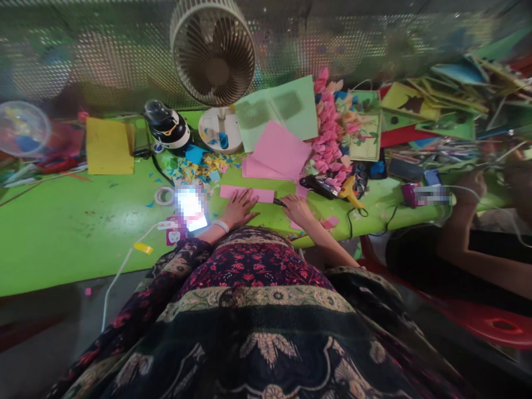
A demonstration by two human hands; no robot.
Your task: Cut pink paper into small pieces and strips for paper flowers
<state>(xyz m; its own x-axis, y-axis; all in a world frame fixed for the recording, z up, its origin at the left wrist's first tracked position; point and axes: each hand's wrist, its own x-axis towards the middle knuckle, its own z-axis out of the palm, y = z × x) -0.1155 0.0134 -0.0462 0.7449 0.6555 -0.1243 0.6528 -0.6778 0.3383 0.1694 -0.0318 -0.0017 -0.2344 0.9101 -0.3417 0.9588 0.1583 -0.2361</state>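
A folded pink paper strip [226, 192] lies on the green table. My left hand [239, 209] rests flat on it with fingers spread, pressing near its middle. At the strip's right end, my right hand [296, 209] is closed around a small dark slim tool [279, 202], whose exact kind I cannot make out. Its tip sits next to the strip's edge. Beyond the strip lies a stack of pink paper sheets [280, 149], partly over a light green sheet [286, 105]. Pink scraps [330, 223] are scattered by my right hand.
A lit phone [192, 208] and tape roll [164, 195] lie left of my hands. Behind stand a fan [214, 55] and black penguin-shaped container [168, 127]. A stapler [319, 187] and yellow glue gun [351, 190] lie right. Another person's hand [471, 185] is at far right.
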